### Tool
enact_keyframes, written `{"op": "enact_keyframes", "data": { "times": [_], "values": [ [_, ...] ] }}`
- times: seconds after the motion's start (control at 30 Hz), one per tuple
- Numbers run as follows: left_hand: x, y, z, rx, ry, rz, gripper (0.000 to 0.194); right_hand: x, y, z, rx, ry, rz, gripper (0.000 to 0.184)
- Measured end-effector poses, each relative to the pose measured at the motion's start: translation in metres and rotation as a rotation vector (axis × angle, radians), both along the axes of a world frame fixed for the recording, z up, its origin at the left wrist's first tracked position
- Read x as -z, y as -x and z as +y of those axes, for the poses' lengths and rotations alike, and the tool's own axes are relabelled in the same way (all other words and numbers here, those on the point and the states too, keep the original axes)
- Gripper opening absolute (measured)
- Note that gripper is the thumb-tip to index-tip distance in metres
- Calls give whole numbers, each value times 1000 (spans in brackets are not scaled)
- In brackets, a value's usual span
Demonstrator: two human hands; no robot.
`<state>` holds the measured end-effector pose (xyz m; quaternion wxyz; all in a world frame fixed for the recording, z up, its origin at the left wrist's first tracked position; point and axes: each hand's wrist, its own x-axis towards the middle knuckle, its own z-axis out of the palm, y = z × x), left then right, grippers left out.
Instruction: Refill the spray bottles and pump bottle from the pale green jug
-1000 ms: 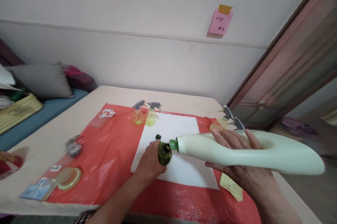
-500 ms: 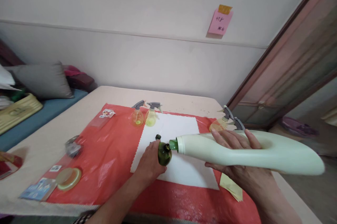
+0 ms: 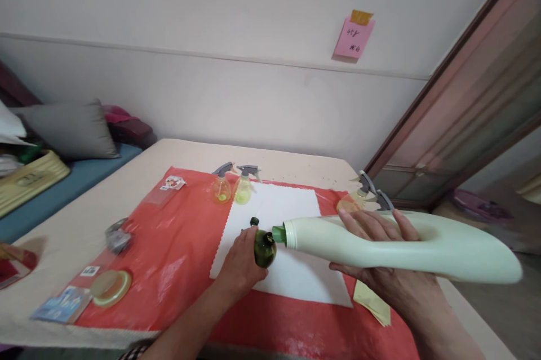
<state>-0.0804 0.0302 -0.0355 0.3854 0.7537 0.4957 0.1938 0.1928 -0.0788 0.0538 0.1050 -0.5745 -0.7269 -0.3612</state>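
Note:
My left hand (image 3: 242, 258) is closed around a small round dark green bottle (image 3: 265, 252) above the white sheet. A small dark cap or knob (image 3: 254, 221) shows just beyond its fingers. My right hand (image 3: 380, 241) grips the handle of a large pale green jug (image 3: 456, 244), which lies tilted almost level. Its green spout (image 3: 279, 234) is right at the mouth of the small bottle; whether the two touch, and whether liquid is flowing, I cannot tell. Both containers are over the white scalloped sheet (image 3: 291, 287).
Red plastic sheeting (image 3: 181, 270) covers much of the table. Two spray bottles, one orange (image 3: 221, 190) and one yellow (image 3: 242, 191), stand at the back; more are partly hidden behind the jug. A round lid (image 3: 111, 288) lies left, yellow paper (image 3: 372, 302) right. A pink note (image 3: 354, 38) hangs on the wall.
Almost nothing differs. Both hands keep their hold on the small bottle and the jug, and the view has shifted very slightly.

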Motion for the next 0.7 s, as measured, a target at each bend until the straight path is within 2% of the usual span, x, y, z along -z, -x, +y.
{"op": "enact_keyframes", "data": {
  "times": [0.27,0.47,0.57,0.63,0.7],
  "values": [
    [1,1,3,-6,5,-6,79,-3,1,0,8,16,-65,96],
    [-5,2,2,-17,27,-36,78,1,2,6,1,-25,-13,94],
    [-9,4,3,-41,38,-72,76,10,-2,12,-36,-57,14,98],
    [-13,7,6,-71,51,-116,79,21,-6,19,-64,-77,63,104],
    [-18,11,10,-103,57,-157,85,34,-11,27,-56,-99,134,101]
  ]
}}
